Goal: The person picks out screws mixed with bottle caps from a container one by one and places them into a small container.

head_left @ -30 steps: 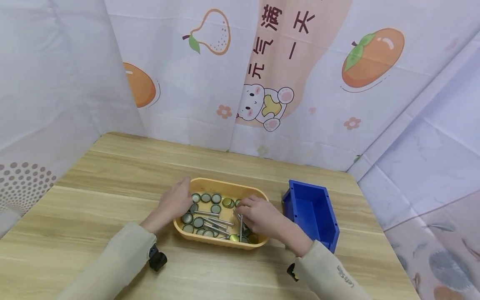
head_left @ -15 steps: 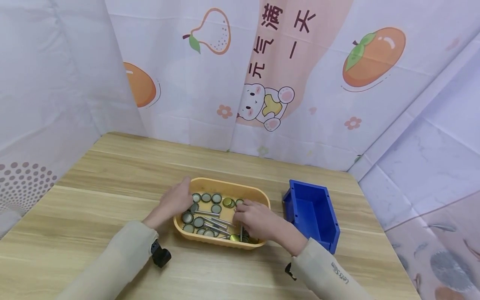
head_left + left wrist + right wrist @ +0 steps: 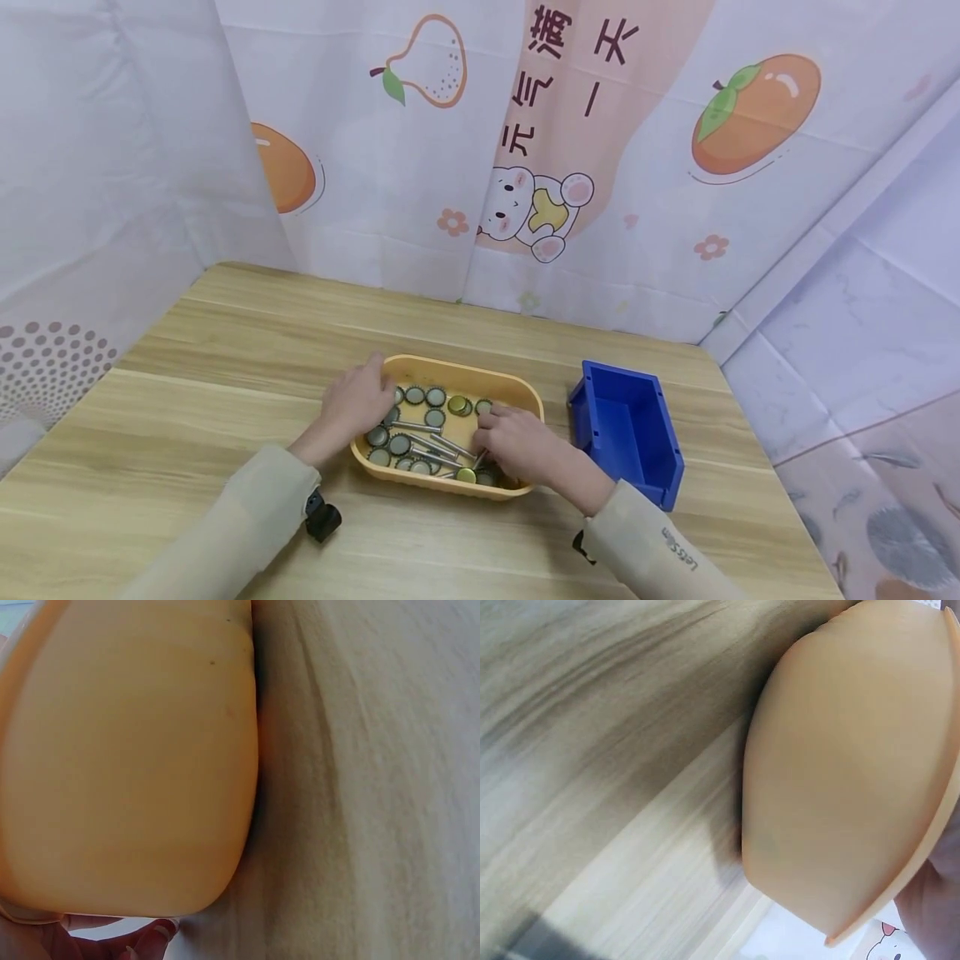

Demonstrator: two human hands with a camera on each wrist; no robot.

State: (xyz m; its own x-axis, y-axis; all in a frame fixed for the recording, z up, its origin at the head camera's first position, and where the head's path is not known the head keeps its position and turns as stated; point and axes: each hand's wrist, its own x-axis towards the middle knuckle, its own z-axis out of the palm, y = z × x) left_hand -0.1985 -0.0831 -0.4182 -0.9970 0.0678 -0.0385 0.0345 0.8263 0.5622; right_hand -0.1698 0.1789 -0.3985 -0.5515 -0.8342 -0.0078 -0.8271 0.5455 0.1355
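Note:
A yellow-orange plastic tub holds bottle caps, mostly grey inside up and a few gold, and several long silver nails. My left hand grips the tub's left end, thumb over the rim; in the left wrist view its fingers lie outside along the wall. My right hand reaches into the tub's right end, fingers pointing down among caps and nails. A slanted nail and a gold cap show beside it. Its fingertips are hidden, so I cannot tell if they pinch anything.
To the tub's right stands a blue plastic bin, near the right forearm. The wooden table ends at a printed white curtain behind. In the right wrist view the tub's outer wall fills much of the picture.
My right hand has sunk lower among the caps and nails at the tub's right end. A nail near its fingers, upright earlier, now slants. The left hand stays at the rim.

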